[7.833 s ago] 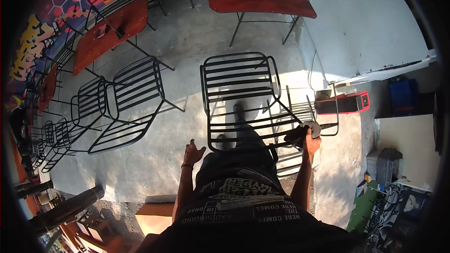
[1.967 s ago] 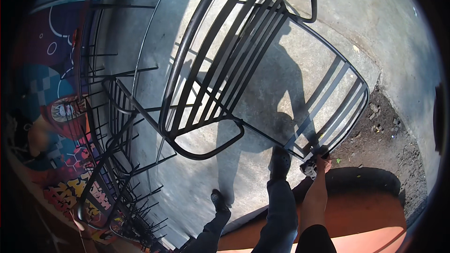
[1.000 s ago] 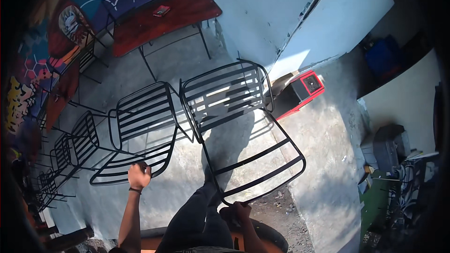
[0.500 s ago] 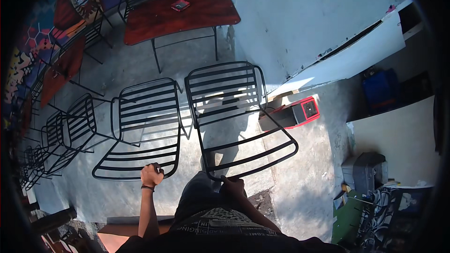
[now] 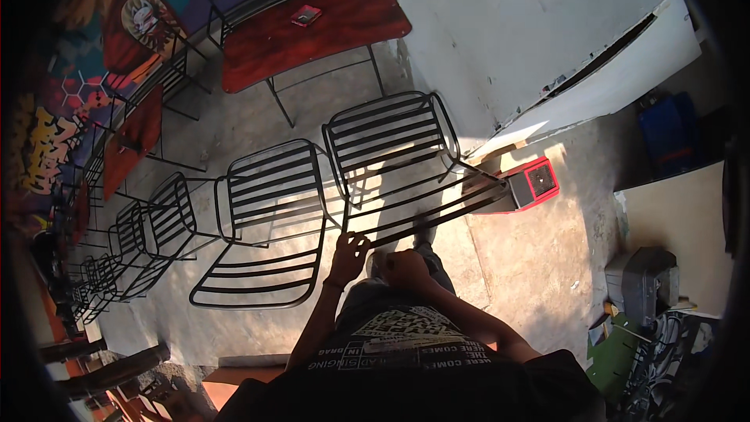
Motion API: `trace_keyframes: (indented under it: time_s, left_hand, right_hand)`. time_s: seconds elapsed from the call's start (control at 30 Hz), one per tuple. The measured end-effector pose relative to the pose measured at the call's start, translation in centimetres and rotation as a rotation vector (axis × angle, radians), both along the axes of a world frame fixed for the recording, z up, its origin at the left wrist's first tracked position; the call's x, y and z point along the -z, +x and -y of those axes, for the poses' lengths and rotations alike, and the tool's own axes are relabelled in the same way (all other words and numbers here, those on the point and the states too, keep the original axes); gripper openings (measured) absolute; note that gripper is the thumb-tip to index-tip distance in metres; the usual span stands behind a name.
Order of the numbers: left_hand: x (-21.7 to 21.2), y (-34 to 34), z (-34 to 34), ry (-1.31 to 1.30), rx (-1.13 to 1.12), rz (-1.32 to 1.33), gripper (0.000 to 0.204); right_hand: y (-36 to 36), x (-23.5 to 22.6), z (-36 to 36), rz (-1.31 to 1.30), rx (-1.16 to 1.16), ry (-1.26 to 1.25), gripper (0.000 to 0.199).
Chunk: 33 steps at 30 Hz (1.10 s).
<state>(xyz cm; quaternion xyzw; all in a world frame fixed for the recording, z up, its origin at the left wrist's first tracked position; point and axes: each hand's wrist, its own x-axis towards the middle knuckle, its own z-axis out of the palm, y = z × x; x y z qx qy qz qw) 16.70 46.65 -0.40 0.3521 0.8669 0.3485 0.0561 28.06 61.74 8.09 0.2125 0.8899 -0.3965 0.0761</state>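
Note:
A black metal slatted chair (image 5: 391, 126) stands right in front of me, its seat slats facing me. My left hand (image 5: 349, 259) is at the near left corner of its seat, fingers curled round the frame. Close to my body and just below the seat's front bar, my right hand (image 5: 406, 270) is closed in a fist; its inner side is hidden, and it appears apart from the bar. A second slatted chair (image 5: 258, 275) stands to the left, untouched.
More black chairs (image 5: 172, 211) run off to the left. A red-brown table (image 5: 312, 35) with a small red box (image 5: 305, 16) stands at the back. A red and black case (image 5: 535, 184) lies on the floor right of the near chair. Grey bins (image 5: 642, 281) are farther right.
My left hand has moved right, from the left chair's front edge to the near chair's corner. My right hand has come off that corner. The near chair's seat has shifted away from me.

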Motion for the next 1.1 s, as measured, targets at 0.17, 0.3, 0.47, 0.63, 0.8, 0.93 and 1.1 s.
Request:
trace_keyframes:
  time_s: [0.17, 0.3, 0.47, 0.63, 0.8, 0.93, 1.1]
  left_hand:
    - [-1.7, -3.0, -1.7, -0.056, 0.005, 0.238, 0.022]
    - [-1.9, -1.6, -2.4, -0.148, -0.2, 0.314, 0.021]
    - [-0.7, -2.0, -4.0, -0.242, -0.437, 0.307, 0.02]
    - [0.1, -1.5, -4.4, -0.271, -0.551, 0.242, 0.019]
    - [-0.4, -1.3, -4.7, -0.23, -0.515, 0.201, 0.016]
    - [-1.0, -0.7, -4.8, -0.275, -0.513, 0.249, 0.015]
    - [-1.9, -2.5, -5.1, -0.251, -0.418, 0.419, 0.018]
  right_hand:
    - [-1.0, -1.9, -8.2, -0.142, -0.308, 0.039, 0.035]
    - [-2.7, -4.3, -14.9, -0.285, -0.199, -0.151, 0.037]
    - [-6.3, -3.8, -22.9, -0.464, 0.391, -0.736, 0.036]
    - [-6.9, -0.3, -27.2, -0.274, 0.232, -0.458, 0.04]
    - [-4.4, 0.0, -26.3, -0.247, -0.111, -0.259, 0.057]
    - [-4.1, -0.2, -26.6, -0.088, -0.073, 0.185, 0.056]
    - [-3.3, -2.4, -23.4, -0.237, -0.188, 0.292, 0.054]
